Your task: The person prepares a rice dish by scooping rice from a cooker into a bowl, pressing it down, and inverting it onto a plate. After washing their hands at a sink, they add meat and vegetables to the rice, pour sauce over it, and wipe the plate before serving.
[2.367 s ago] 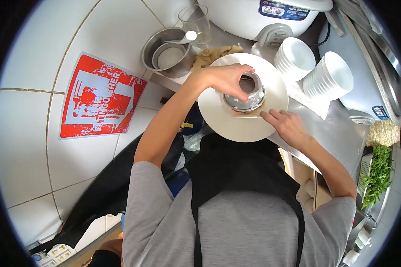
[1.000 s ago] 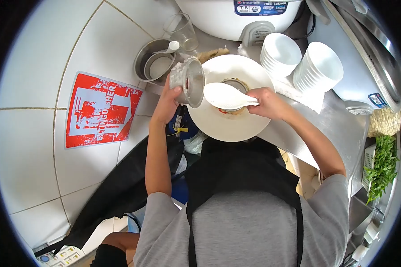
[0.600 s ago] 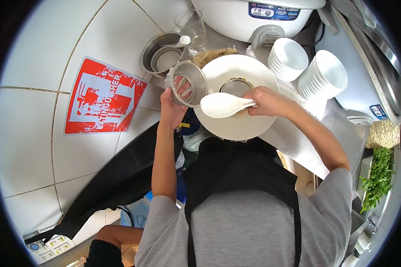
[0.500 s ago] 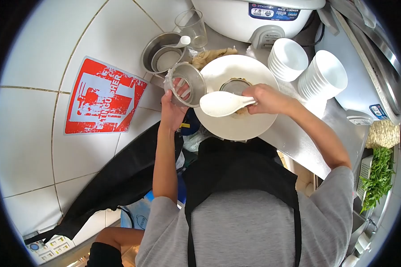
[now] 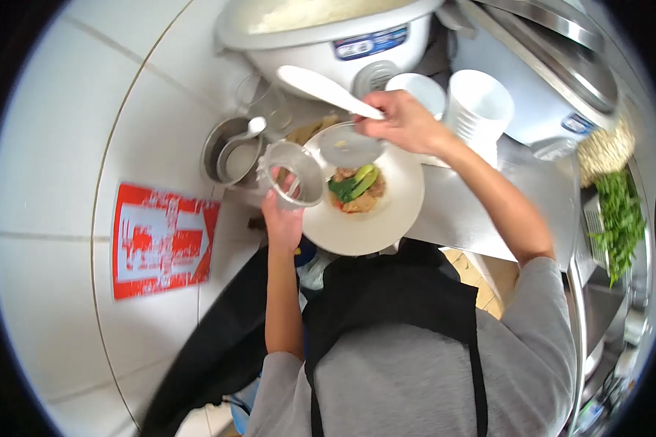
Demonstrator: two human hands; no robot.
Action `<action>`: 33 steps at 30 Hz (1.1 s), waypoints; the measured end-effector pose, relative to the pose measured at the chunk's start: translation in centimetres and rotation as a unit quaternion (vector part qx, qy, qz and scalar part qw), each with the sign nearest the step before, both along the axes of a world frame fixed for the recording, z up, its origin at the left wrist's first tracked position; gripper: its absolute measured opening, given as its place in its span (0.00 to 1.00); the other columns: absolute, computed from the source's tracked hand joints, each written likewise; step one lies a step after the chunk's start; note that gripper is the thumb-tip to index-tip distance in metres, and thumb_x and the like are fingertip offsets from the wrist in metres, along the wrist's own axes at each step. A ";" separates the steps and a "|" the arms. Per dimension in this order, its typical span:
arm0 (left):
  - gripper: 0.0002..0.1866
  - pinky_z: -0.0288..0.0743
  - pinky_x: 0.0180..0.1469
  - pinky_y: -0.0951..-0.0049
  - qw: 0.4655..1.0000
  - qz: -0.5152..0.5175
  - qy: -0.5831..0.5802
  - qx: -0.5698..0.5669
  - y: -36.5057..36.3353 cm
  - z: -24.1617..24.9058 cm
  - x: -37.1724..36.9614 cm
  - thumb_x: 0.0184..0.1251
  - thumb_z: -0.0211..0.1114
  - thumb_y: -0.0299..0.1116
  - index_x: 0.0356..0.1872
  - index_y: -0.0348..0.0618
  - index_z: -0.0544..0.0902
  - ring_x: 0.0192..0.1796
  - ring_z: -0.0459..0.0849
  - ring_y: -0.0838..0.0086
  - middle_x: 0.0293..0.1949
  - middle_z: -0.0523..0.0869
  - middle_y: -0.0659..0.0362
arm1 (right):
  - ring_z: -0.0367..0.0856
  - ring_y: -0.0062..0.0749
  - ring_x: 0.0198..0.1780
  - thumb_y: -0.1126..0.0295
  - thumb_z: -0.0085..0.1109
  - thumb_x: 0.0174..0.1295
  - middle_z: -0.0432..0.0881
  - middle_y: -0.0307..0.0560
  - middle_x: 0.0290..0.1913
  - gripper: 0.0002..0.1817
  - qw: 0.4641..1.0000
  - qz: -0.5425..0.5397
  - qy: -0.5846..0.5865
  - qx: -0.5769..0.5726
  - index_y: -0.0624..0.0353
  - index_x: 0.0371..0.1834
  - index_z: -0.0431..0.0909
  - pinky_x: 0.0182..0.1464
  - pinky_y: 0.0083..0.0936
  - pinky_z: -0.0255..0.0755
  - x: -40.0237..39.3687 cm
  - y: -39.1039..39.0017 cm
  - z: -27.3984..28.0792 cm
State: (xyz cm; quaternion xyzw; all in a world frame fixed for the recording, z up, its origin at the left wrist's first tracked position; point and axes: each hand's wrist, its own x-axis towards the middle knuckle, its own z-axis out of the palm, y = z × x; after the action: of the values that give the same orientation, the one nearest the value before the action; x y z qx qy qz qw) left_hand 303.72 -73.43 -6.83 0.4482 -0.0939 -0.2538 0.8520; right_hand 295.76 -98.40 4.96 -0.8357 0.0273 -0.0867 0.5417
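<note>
My left hand [image 5: 283,222] is wrapped round a clear plastic cup [image 5: 296,173], tilted beside the rim of a wide white bowl [image 5: 397,207]. A white rice paddle [image 5: 324,86] is in my right hand [image 5: 397,120], its broad end pointing to the left. A see-through round container [image 5: 350,143] hangs just below the same hand, apparently held by its rim; the fingers hide the grip. Food lies in the middle of the bowl: green leafy vegetable [image 5: 356,183] on top of a brownish mound [image 5: 361,200].
An open rice cooker [image 5: 299,44] holding white rice stands behind the bowl. To its right are stacked white cups [image 5: 481,105] and a second, lidded cooker [image 5: 532,87]. On the left sit a metal pot [image 5: 219,149] and a clear glass [image 5: 266,102]. Greens [image 5: 618,226] lie far right.
My right hand has risen toward the rice cooker with the paddle and lifted the round container off the food, uncovering it. The view has shifted, showing rice inside the cooker.
</note>
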 end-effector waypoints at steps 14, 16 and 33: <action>0.44 0.55 0.68 0.47 0.909 -0.346 0.153 -0.174 -6.6 3.3 -6.9 0.56 0.58 0.62 0.69 0.53 0.54 0.69 0.58 0.57 0.70 0.55 0.58 | 0.81 0.44 0.31 0.65 0.65 0.43 0.81 0.54 0.25 0.13 0.925 -0.324 -0.125 -0.154 0.61 0.30 0.80 0.35 0.34 0.73 -7.2 2.9 -2.6; 0.46 0.58 0.66 0.45 0.875 -0.400 0.188 -0.198 -8.1 3.6 -8.2 0.54 0.60 0.62 0.70 0.54 0.53 0.69 0.55 0.50 0.70 0.54 0.56 | 0.81 0.45 0.31 0.65 0.65 0.43 0.80 0.53 0.24 0.13 0.889 -0.385 -0.144 -0.203 0.61 0.30 0.80 0.34 0.35 0.73 -10.1 1.9 -2.3; 0.24 0.72 0.54 0.63 0.733 -0.680 0.024 0.014 -24.9 3.1 -32.1 0.68 0.52 0.51 0.56 0.45 0.67 0.51 0.76 0.70 0.51 0.75 0.56 | 0.82 0.47 0.32 0.62 0.61 0.44 0.81 0.59 0.27 0.15 0.725 -0.650 0.164 -0.160 0.62 0.30 0.83 0.39 0.34 0.75 -47.0 -3.2 -0.7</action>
State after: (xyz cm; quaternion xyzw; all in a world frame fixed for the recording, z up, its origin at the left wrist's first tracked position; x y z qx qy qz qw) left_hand 271.59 -98.31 -3.75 0.2701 -0.3493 -0.7777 0.4475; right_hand 248.71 -101.63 4.22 -0.6889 0.6376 -0.2822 0.1982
